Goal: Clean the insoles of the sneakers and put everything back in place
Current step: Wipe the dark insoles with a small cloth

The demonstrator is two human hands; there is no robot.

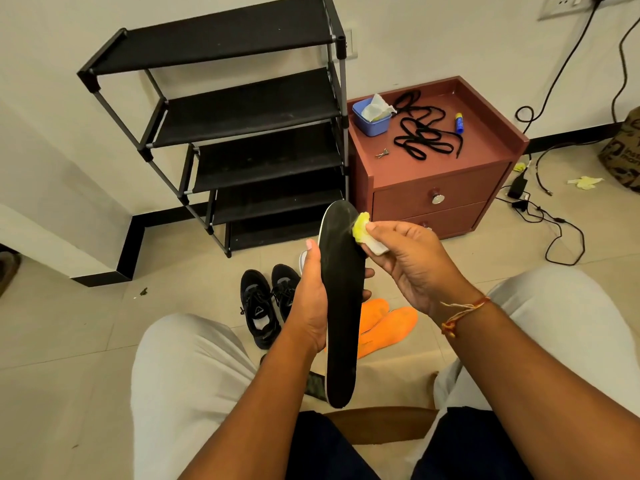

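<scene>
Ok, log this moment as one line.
phase: insole cleaning | left hand: holds black insole | right hand: pinches yellow wipe against its top end | orange insoles: on floor

floor [69, 341]: black sneakers [266, 306] centre, orange insoles [384, 323] just right of them, cables [554, 223] + yellow scraps [585, 181] right edge | shoe rack [242, 109] upper left | nightstand [485, 109] top, upper right: blue tub [372, 124], black laces [422, 133], blue tube [459, 123], keys [382, 154]

And there they were: two hands, left hand [311, 299] and right hand [412, 268], one black insole [341, 306], one yellow sponge [362, 230], two orange insoles [388, 323], two black sneakers [259, 306], one five-shelf rack [242, 109], one bench [485, 140] with two drawers [440, 195], one blue tub [372, 121] and one glue stick [459, 123].
</scene>
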